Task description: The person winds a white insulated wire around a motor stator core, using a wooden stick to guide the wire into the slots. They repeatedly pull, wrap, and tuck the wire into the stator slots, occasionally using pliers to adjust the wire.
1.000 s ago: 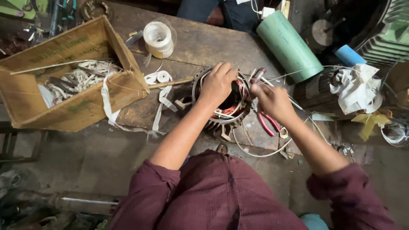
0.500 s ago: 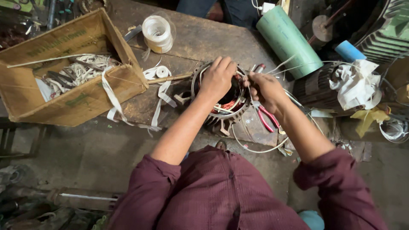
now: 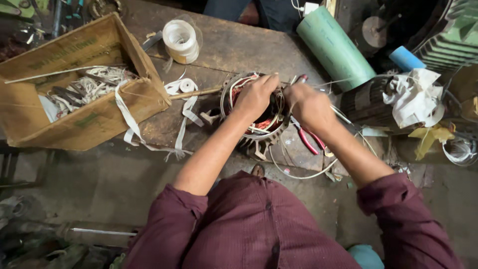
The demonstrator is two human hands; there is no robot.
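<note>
My bench [image 3: 239,45] runs across the top of my view, with the cardboard box [image 3: 74,124] of white tape scraps at its left end and the green tube [image 3: 334,46] lying slantwise at its right. Between them, near the front edge, sits the stator [image 3: 254,117], a round metal ring with copper windings inside. It rests on one face, so its bore points up at me and its axis runs roughly straight up from the bench, tilted a little my way.

My left hand [image 3: 255,97] lies curled over the top of the ring, fingers closed down on the windings and white leads at the far rim. My right hand [image 3: 308,105] is just beside it at the right rim, fingers bunched together on what looks like a thin wire; exactly what it pinches I cannot tell.

The main risk, I judge, is the stator itself: it stands near the bench edge, and a hard pull on the leads could tip or slide it off. Next, the loose white wire [image 3: 298,172] loops over that edge and could snag my arm. The red pliers [image 3: 309,139] lie just under my right wrist and could be knocked to the floor. Smallest, the copper enamel could scrape under my fingers.
</note>
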